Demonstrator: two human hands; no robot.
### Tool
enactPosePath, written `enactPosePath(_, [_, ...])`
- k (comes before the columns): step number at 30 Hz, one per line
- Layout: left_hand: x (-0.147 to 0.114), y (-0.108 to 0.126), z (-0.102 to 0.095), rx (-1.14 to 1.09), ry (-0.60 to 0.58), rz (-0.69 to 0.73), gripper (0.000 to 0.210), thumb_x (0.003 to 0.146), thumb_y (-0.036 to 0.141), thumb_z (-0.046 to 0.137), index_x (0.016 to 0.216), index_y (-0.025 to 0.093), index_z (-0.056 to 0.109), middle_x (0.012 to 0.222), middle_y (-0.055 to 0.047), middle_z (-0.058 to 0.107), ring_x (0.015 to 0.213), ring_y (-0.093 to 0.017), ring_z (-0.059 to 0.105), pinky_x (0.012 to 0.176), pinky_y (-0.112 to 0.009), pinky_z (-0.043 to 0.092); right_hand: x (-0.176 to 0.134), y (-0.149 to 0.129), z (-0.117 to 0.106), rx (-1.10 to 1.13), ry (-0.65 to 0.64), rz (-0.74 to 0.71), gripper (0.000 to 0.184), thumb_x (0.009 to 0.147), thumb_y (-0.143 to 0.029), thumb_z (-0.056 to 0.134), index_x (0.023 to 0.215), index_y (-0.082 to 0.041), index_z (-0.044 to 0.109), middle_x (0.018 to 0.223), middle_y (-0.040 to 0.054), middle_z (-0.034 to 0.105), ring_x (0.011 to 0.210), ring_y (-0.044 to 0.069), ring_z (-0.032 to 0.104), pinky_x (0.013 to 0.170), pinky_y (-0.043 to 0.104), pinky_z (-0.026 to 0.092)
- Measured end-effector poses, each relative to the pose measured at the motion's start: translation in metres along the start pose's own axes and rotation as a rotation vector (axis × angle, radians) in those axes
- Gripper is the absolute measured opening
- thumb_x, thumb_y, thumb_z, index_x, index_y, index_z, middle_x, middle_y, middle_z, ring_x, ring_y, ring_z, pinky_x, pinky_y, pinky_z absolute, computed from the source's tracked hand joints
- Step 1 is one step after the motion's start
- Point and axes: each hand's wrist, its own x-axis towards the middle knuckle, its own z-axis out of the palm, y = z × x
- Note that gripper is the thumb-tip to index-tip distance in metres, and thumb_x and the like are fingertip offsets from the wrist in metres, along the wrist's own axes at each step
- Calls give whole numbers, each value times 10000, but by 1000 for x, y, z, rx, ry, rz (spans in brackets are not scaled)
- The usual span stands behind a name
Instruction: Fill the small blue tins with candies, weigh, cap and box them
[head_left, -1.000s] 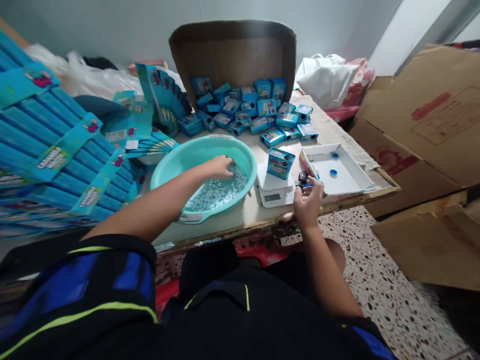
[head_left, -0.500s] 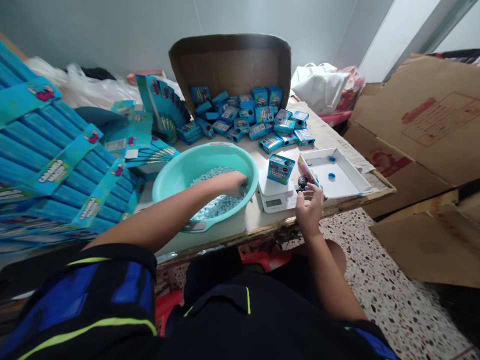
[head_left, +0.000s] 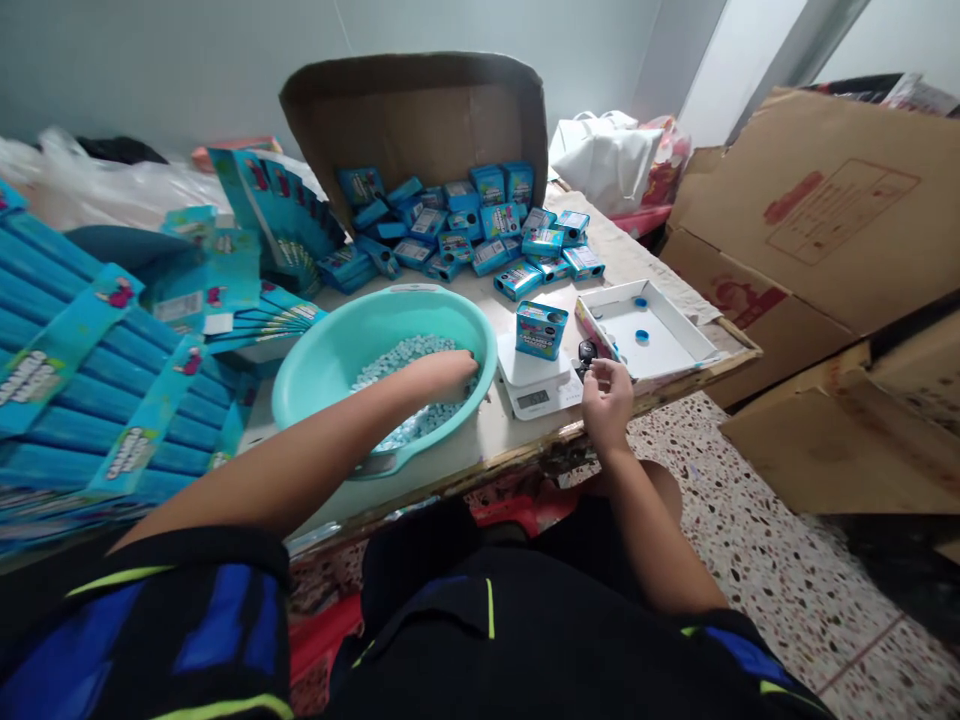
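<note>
My left hand (head_left: 451, 377) is down inside a turquoise basin (head_left: 300, 385), against small pale-blue candies (head_left: 409, 420). Its knuckles are bent, and its fingertips are hidden. My right hand (head_left: 609, 400) is raised by the table edge, with fingers curled in toward the thumb; whatever may be between them is hidden. Left of that hand stands a white digital scale (head_left: 556, 396), its display lit but unreadable. A blue printed candy box (head_left: 540, 330) rests upright on the scale's plate. A small black object (head_left: 586, 350) lies between the scale and a shallow white tray (head_left: 679, 365).
Blue caps (head_left: 642, 337) lie in the tray. Many blue boxes (head_left: 454, 245) spill from an open carton (head_left: 412, 110) at the back. Stacks of blue packaging (head_left: 112, 390) cover the left side. Large cardboard boxes (head_left: 847, 220) stand at right, beyond the table edge.
My right hand's fingers have drawn in from a more spread pose. My left hand stays in the candies, shifted slightly. The whole view has turned a little to the right.
</note>
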Motion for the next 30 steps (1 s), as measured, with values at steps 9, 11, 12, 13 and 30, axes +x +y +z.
enactPosePath(9, [3, -9, -11, 60, -107, 37, 97, 757, 238, 713, 780, 162, 770, 731, -42, 705, 617, -155, 512, 609, -277, 355, 2, -3, -1, 11, 17, 13, 259, 906, -335, 594, 1102, -180, 665, 1058, 96, 676, 936, 206, 666, 757, 343, 561])
enactPosePath(11, [4, -11, -8, 49, -112, 36, 73, 739, 219, 714, 776, 171, 755, 724, -28, 696, 620, -145, 505, 606, -270, 342, 2, -2, 0, 13, 18, 31, 288, 914, -341, 593, 1152, -190, 653, 1083, 98, 686, 959, 204, 673, 769, 340, 561])
enactPosePath(12, [4, -11, -7, 44, -110, 31, 71, 735, 214, 713, 779, 172, 749, 724, -26, 693, 623, -143, 501, 603, -270, 334, 1, -2, 0, 13, 19, 37, 307, 917, -343, 592, 1182, -196, 643, 1096, 97, 691, 969, 203, 678, 770, 336, 561])
enactPosePath(13, [4, -11, -6, 37, -106, 26, 72, 737, 210, 709, 785, 171, 745, 729, -26, 690, 628, -143, 497, 602, -272, 328, 1, -1, 0, 12, 19, 40, 325, 919, -343, 591, 1209, -201, 630, 1106, 96, 695, 976, 202, 682, 769, 333, 560])
enactPosePath(30, [-10, -11, -19, -197, -448, -28, 166, 643, 148, 793, 805, 157, 762, 712, 28, 730, 647, -141, 591, 594, -225, 380, 0, -3, -2, 35, -16, 65, 329, 913, -352, 595, 1200, -192, 622, 993, 68, 710, 867, 190, 678, 720, 314, 540])
